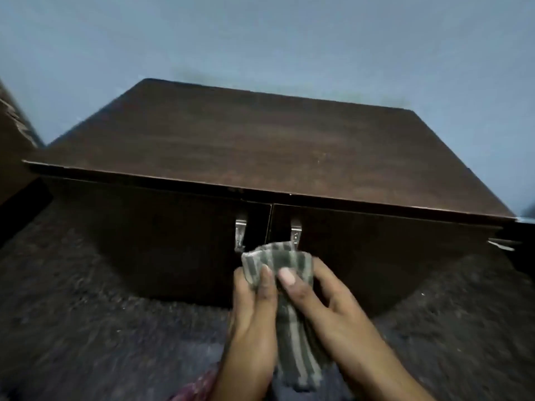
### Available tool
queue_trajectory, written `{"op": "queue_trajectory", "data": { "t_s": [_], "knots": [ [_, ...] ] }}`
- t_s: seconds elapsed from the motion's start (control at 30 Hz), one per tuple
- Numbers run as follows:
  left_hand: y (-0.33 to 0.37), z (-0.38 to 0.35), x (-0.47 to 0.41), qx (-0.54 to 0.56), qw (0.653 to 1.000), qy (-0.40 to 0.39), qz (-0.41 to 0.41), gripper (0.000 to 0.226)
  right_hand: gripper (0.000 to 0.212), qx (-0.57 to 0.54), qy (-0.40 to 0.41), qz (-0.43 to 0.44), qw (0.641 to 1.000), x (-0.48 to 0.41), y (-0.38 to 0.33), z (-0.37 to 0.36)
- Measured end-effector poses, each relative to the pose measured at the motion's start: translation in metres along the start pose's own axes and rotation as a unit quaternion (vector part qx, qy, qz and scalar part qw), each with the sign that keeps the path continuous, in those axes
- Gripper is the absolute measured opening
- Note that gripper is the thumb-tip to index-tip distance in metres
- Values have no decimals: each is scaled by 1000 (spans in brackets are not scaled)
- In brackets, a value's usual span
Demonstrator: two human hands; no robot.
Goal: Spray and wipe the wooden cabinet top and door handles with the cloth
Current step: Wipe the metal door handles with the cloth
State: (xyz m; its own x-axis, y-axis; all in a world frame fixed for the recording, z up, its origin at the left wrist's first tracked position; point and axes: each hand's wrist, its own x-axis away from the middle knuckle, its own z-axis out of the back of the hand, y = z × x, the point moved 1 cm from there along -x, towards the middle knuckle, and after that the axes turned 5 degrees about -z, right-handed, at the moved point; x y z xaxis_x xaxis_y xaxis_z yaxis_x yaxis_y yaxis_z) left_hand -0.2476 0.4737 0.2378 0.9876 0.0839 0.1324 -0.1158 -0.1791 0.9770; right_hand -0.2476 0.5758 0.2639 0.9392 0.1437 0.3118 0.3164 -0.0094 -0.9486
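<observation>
1. A low, dark brown wooden cabinet (376,256) stands on the floor against a pale blue-grey wall (289,39). Its flat top (260,146) is in full view.
2. Two doors meet at the middle of the near face. A small silver metal left handle (240,234) and a matching right handle (296,231) sit on either side of the seam.
3. A grey-green striped cloth (298,351) is held in front of the doors, just below the handles. Its bunched upper end overlaps the bottom of the right handle and lies just beside the bottom of the left one. Whether it touches either cannot be told.
4. The left hand (252,314) grips the cloth's left side, its fingers (265,282) curled round the fabric with the thumb on the near face.
5. The right hand (327,308) holds the cloth's right side, thumb pressed on the near face and the other fingers behind.
6. The rest of the cloth hangs down between the two wrists.
7. A dark speckled floor (72,314) spreads left and right of the cabinet.
8. A brown piece of furniture (14,146) shows at the far left edge.
9. A strip of reddish patterned fabric (197,386) shows at the near edge.
</observation>
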Motion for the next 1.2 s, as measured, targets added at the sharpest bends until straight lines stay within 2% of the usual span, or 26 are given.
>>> {"op": "queue_trajectory", "data": {
  "t_s": [0.13,0.17,0.23,0.33,0.43,0.53,0.67,0.77,1.0,1.2],
  "knots": [
    [-33,-4,-21,-85,992,-8,-91,30,17,16,151,123,981,-32,43,6],
    [-39,-5,-28,-102,987,-10,-127,32,25,24,180,157,971,-38,50,5],
    [-50,-7,-42,-139,971,-6,-194,34,37,42,230,229,945,-48,62,1],
    [-60,-14,-61,-185,946,43,-261,37,22,129,309,318,887,-64,68,2],
    [-61,-24,-70,-196,930,50,-307,37,16,186,360,370,836,-76,63,8],
    [-62,-28,-76,-181,927,52,-324,36,13,209,365,400,814,-82,57,14],
    [-63,-32,-79,-208,913,70,-345,41,11,196,357,383,829,-80,54,18],
    [-69,-35,-75,-185,921,75,-334,39,11,198,360,362,837,-78,57,20],
    [-87,-35,-67,-137,943,78,-292,38,9,220,369,359,828,-76,73,18],
    [-94,-30,-65,-149,946,85,-275,41,14,232,378,355,823,-78,82,13]
  ]
}}
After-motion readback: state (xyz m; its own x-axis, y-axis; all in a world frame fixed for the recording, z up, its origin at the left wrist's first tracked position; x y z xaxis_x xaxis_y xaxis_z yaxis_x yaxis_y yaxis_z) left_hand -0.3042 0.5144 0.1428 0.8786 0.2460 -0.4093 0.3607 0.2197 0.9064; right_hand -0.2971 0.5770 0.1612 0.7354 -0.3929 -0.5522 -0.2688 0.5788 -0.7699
